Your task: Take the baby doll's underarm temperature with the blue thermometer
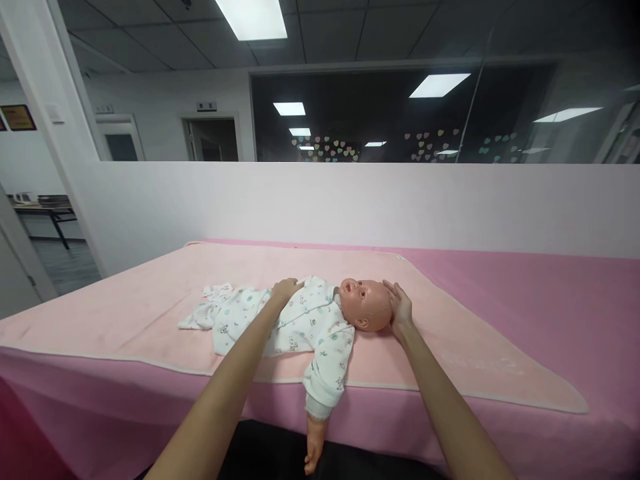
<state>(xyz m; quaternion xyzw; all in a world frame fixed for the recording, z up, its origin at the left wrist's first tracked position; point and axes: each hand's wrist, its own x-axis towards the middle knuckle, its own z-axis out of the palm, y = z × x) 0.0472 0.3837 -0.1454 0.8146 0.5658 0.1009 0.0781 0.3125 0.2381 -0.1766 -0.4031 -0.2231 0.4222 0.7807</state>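
Note:
A baby doll point(367, 303) lies on its back on a peach blanket, its head toward the right. It wears a white patterned onesie point(300, 327) with long sleeves and legs. The near arm point(316, 437) hangs over the front edge of the bed. My left hand point(287, 288) rests on the doll's belly, its fingers lying flat over the cloth and partly hidden. At the crown of the head, my right hand point(399, 308) touches the doll with its fingers stretched out along the scalp. The doll's far arm is hidden behind its body.
The peach blanket point(465, 333) covers much of a pink sheet point(565, 300). Behind the bed stands a low white wall point(350, 203) with glass above it. At the far left, a table point(47, 208) with things on it shows through a doorway.

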